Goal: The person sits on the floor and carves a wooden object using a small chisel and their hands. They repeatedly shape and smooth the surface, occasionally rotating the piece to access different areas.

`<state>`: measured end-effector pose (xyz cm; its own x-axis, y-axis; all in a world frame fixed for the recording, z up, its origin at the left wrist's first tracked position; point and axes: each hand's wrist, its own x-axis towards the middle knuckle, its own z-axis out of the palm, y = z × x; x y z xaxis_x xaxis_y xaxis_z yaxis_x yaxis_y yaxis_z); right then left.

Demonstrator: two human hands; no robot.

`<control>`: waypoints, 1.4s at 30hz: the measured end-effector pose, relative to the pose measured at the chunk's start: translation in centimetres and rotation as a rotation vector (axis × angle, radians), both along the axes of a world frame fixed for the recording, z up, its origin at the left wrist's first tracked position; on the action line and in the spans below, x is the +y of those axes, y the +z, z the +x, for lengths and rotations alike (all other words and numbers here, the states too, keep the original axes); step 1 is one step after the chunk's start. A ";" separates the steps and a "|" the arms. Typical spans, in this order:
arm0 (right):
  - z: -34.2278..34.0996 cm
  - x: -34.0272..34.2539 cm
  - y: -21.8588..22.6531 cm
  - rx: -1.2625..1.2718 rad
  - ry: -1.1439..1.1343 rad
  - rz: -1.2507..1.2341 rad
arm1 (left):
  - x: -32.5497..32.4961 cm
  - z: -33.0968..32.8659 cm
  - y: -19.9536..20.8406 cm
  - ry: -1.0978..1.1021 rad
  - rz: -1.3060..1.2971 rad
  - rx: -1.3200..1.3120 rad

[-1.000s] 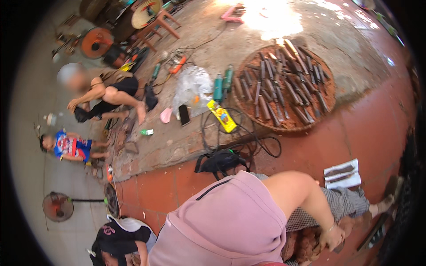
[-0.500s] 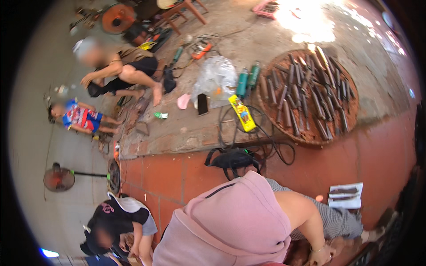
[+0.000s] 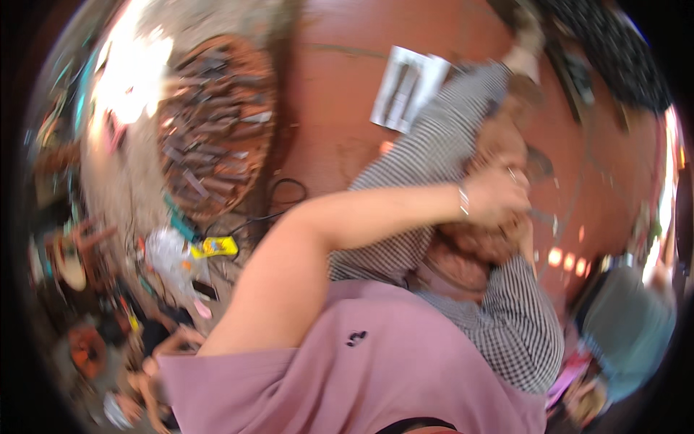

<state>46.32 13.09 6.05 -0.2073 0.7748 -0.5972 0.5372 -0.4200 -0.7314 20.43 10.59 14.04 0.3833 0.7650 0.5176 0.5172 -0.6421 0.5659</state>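
Note:
My left hand (image 3: 497, 197), with a bracelet at the wrist, reaches over my checkered trouser leg (image 3: 426, 155). Its fingers are curled closed against a large brown, lumpy piece that looks like carved wood (image 3: 463, 242), lying between my legs. Whatever the fingers grip is blurred. Only a small part of my right hand (image 3: 528, 242) shows beyond my raised right knee, close to the left one; its fingers are mostly hidden. On the red tiles past my leg lies a white sheet (image 3: 385, 85) bearing two dark, long, narrow pieces (image 3: 405, 94).
To the left, a round tray (image 3: 269, 137) holds many dark chisel-like tools (image 3: 217, 123). Near it are green power tools (image 3: 182, 220), a clear plastic bag (image 3: 170, 253), a yellow packet (image 3: 217, 247) and a phone (image 3: 205, 289). Another person (image 3: 629, 318) is at the right.
My view has swung round to the right, so the tray and tools now appear at the left. My left hand has come from the lower edge into the middle right of the picture.

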 end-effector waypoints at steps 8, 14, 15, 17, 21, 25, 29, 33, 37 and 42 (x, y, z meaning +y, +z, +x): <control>1.3 -0.8 -0.4 0.114 -0.017 -0.048 | 1.0 -1.6 1.3 -0.248 -0.151 -0.052; 1.1 -1.6 -0.5 0.190 -0.082 -0.038 | 0.9 -3.0 2.3 -0.298 -0.176 -0.066; 1.0 -1.8 -0.1 0.193 -0.112 -0.033 | 0.9 -3.9 2.3 -0.305 -0.183 -0.056; 0.0 -1.7 0.3 0.189 -0.112 -0.026 | 0.5 -5.5 2.1 -0.303 -0.208 -0.027; 0.4 -1.3 -1.4 0.220 -0.132 -0.022 | 0.8 -2.9 2.0 -0.220 -0.175 -0.025; 0.1 -1.9 -1.7 0.077 -0.009 0.170 | 1.1 -0.8 2.3 -0.159 -0.112 0.066; 0.9 -1.3 0.6 0.054 0.042 0.237 | 0.1 -1.5 5.6 -0.141 -0.179 0.057; 0.5 -1.1 -0.4 0.063 -0.024 0.128 | -0.3 -0.7 4.4 -0.053 -0.171 0.013; 1.7 -1.8 -0.9 0.065 -0.041 0.111 | 0.3 1.4 3.4 -0.033 -0.193 -0.057; 0.9 -2.1 -2.4 0.101 -0.038 0.154 | 0.7 -2.2 3.4 -0.116 -0.257 -0.041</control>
